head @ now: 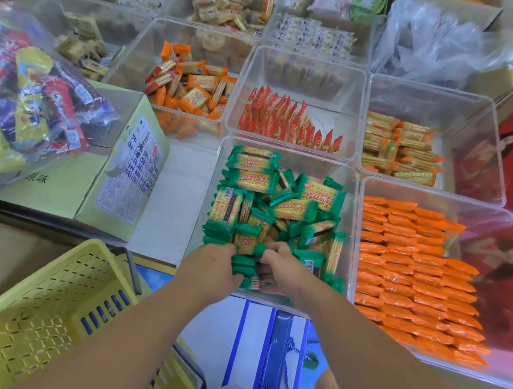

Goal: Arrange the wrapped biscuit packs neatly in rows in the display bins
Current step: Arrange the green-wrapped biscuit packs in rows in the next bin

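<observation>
A clear display bin (351, 184) in front of me holds a loose jumble of green-wrapped biscuit packs (279, 203). At its near edge both hands reach in. My left hand (210, 268) and my right hand (282, 270) press a short stack of green packs (243, 266) between them, the fingers curled over the packs' ends. To the right, a bin of orange packs (413, 272) lies in tidy rows. Behind, a bin of red packs (287, 119) stands in upright rows.
A yellow plastic basket (50, 309) sits at my lower left. A cardboard box (118, 181) carries a bag of mixed snacks (30, 94) at left. More clear bins with orange-yellow packs (190, 84) and stacked packs (400, 148) stand farther back. A crumpled plastic bag (445, 40) is at the far right.
</observation>
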A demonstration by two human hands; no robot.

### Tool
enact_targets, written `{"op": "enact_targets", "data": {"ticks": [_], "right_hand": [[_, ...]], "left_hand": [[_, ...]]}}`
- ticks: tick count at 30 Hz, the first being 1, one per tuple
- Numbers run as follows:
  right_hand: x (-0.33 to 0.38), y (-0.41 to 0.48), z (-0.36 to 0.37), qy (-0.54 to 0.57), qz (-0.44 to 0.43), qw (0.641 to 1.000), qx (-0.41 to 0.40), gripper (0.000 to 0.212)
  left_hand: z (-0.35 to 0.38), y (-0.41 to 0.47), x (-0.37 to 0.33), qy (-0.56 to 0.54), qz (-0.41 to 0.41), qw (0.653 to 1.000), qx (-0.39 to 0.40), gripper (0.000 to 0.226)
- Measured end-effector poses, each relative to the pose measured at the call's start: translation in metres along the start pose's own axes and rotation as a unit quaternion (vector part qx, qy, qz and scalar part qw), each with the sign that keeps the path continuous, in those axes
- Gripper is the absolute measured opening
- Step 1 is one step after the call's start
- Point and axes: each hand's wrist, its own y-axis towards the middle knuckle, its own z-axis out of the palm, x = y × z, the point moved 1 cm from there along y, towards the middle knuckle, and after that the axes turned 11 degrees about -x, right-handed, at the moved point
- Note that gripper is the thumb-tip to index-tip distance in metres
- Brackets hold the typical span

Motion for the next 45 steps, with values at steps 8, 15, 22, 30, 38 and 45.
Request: {"op": "enact_targets", "data": {"ticks": [8, 15, 22, 30, 38, 45], "right_hand": [[0.008, -0.008, 0.007, -0.093, -0.018, 0.995, -0.025, 0.07], [0.016, -0.004, 0.006, -0.074, 0.016, 0.997, 0.01, 0.056], [0.006, -0.003, 0.009, -0.098, -0.071, 0.993, -0.013, 0.038], [0.001, 0.003, 0.009, -0.093, -0.087, 0.992, -0.018, 0.046], [0.003, 0.003, 0.009, -0.114, -0.08, 0.99, -0.017, 0.06], [-0.001, 0.004, 0.007, -0.034, -0.037, 0.999, 0.014, 0.069]], "left_hand": [[0.001, -0.001, -0.014, -0.023, -0.041, 0.999, 0.018, 0.039], [-0.001, -0.007, -0.016, -0.152, -0.046, 0.987, -0.005, 0.012], [-0.019, 0.039, -0.011, -0.077, 0.102, 0.987, -0.096, 0.029], [-0.019, 0.069, -0.035, 0.165, 0.122, 0.979, 0.01, 0.02], [-0.024, 0.075, -0.046, 0.215, 0.101, 0.969, 0.07, 0.003], [-0.022, 0.059, -0.031, 0.173, 0.116, 0.978, 0.026, 0.013]]}}
